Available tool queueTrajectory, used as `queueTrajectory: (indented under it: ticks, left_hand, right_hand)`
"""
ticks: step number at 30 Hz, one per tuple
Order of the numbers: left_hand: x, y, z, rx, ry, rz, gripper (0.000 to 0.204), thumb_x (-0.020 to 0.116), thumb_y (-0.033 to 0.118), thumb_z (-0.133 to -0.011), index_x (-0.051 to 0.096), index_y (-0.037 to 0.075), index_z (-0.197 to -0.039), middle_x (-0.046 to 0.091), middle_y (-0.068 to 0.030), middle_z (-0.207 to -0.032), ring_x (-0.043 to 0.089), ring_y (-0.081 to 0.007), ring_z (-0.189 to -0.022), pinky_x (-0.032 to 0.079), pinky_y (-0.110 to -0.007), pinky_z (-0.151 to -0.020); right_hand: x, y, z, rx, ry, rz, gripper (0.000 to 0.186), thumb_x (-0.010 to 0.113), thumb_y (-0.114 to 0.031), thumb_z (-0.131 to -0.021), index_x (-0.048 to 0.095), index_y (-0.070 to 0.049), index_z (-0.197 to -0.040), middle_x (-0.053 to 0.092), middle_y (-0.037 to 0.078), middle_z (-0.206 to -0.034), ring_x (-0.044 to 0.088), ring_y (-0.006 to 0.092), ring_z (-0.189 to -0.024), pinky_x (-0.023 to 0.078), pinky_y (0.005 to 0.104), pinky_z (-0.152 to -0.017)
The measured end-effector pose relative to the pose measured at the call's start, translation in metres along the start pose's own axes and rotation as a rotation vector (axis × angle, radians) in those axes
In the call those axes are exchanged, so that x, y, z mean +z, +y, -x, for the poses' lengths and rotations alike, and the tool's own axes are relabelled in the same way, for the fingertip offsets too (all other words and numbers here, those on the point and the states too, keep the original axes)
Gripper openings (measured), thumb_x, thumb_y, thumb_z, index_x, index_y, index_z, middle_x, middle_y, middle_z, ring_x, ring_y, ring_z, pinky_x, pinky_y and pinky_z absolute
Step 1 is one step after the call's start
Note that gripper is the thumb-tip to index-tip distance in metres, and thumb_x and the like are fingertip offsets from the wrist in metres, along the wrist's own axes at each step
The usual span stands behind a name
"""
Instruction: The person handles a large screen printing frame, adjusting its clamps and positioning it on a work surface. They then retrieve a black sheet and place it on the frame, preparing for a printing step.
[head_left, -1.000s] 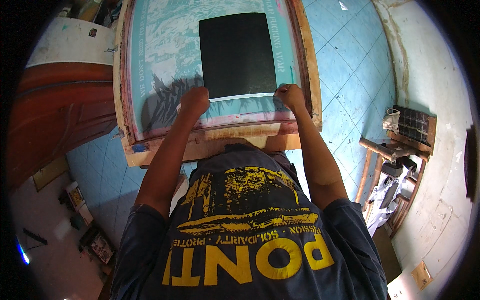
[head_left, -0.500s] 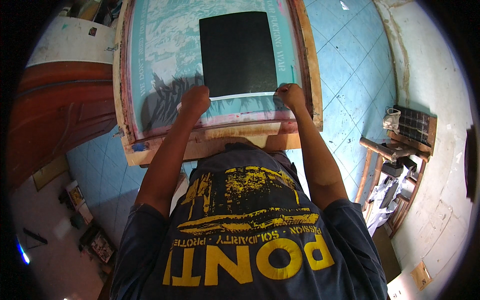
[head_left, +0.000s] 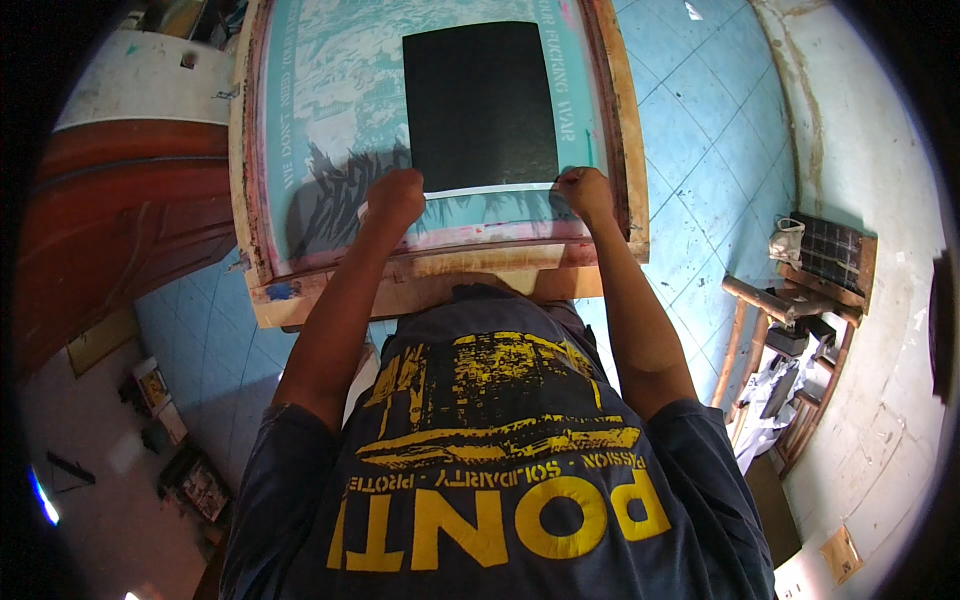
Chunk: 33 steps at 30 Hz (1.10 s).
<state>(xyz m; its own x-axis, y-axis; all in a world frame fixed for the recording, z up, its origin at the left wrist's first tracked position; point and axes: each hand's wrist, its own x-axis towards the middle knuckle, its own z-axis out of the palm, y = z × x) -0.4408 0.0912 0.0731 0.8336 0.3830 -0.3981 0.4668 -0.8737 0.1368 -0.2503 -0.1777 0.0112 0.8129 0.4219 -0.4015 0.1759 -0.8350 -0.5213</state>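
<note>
A black rectangular sheet point(head_left: 483, 110) lies on the teal mesh of a wood-framed printing screen point(head_left: 240, 180). Along the sheet's near edge runs a narrow white strip point(head_left: 490, 189), which looks like tape or a paper edge. At the strip's left end, by the sheet's near left corner, my left hand point(head_left: 398, 197) is closed on it, and a bit of white pokes out past the fingers. My right hand point(head_left: 585, 192) pinches the other end at the near right corner. What lies inside the fingers is mostly hidden.
The screen rests on a wooden table point(head_left: 400, 290) right in front of my body. To the left stands a reddish-brown wooden piece of furniture point(head_left: 130, 210). On the right, beyond blue floor tiles point(head_left: 700, 130), a wooden rack point(head_left: 790, 320) holding papers stands by the wall.
The view has shifted very slightly. Both hands keep their grip at the strip's ends, and the black sheet stays about where it was on the screen.
</note>
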Motion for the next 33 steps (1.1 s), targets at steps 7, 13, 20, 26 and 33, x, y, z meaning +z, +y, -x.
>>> queueTrajectory:
  ticks: [7, 13, 20, 26, 33]
  left_hand:
    - [-0.004, 0.009, -0.002, -0.03, -0.034, -0.028, 0.014, 0.065, 0.012, -0.075, 0.069, 0.003, -0.084, 0.068, -0.0183, -0.091, 0.066, -0.0354, -0.089, 0.053, -0.047, -0.077]
    - [0.001, 0.005, -0.002, 0.014, 0.02, -0.094, 0.014, 0.062, 0.008, -0.078, 0.073, 0.006, -0.085, 0.071, -0.017, -0.091, 0.069, -0.0335, -0.088, 0.056, -0.043, -0.074]
    - [-0.01, 0.014, 0.001, -0.036, -0.031, -0.059, 0.013, 0.065, 0.009, -0.08, 0.072, 0.003, -0.089, 0.07, -0.0184, -0.092, 0.068, -0.0347, -0.089, 0.054, -0.045, -0.077]
    - [-0.01, 0.017, 0.0, -0.051, -0.045, -0.131, 0.013, 0.061, 0.007, -0.081, 0.073, 0.006, -0.088, 0.071, -0.0165, -0.092, 0.07, -0.0321, -0.089, 0.056, -0.042, -0.076]
    - [-0.009, 0.017, 0.0, -0.039, -0.021, -0.124, 0.012, 0.062, 0.008, -0.081, 0.073, 0.006, -0.086, 0.071, -0.0168, -0.091, 0.07, -0.0318, -0.088, 0.056, -0.041, -0.075]
  right_hand:
    - [0.004, 0.008, 0.0, -0.062, 0.041, 0.005, 0.011, 0.069, -0.022, -0.076, 0.077, -0.017, -0.082, 0.072, 0.013, -0.085, 0.07, 0.0324, -0.08, 0.055, 0.0393, -0.073]
    - [-0.004, -0.007, 0.008, -0.018, 0.036, -0.003, 0.011, 0.071, -0.023, -0.076, 0.077, -0.016, -0.083, 0.072, 0.012, -0.085, 0.07, 0.0313, -0.079, 0.055, 0.039, -0.072]
    - [-0.005, -0.007, 0.008, -0.004, 0.021, -0.013, 0.012, 0.072, -0.023, -0.075, 0.077, -0.016, -0.084, 0.072, 0.013, -0.086, 0.07, 0.0319, -0.08, 0.054, 0.039, -0.072]
    - [-0.002, -0.002, 0.006, -0.04, 0.045, 0.0, 0.012, 0.072, -0.022, -0.075, 0.077, -0.014, -0.084, 0.072, 0.013, -0.086, 0.07, 0.0318, -0.08, 0.054, 0.039, -0.072]
    - [-0.004, -0.005, 0.007, -0.018, 0.021, -0.028, 0.012, 0.072, -0.021, -0.076, 0.077, -0.014, -0.084, 0.072, 0.013, -0.086, 0.07, 0.0316, -0.081, 0.054, 0.0388, -0.072]
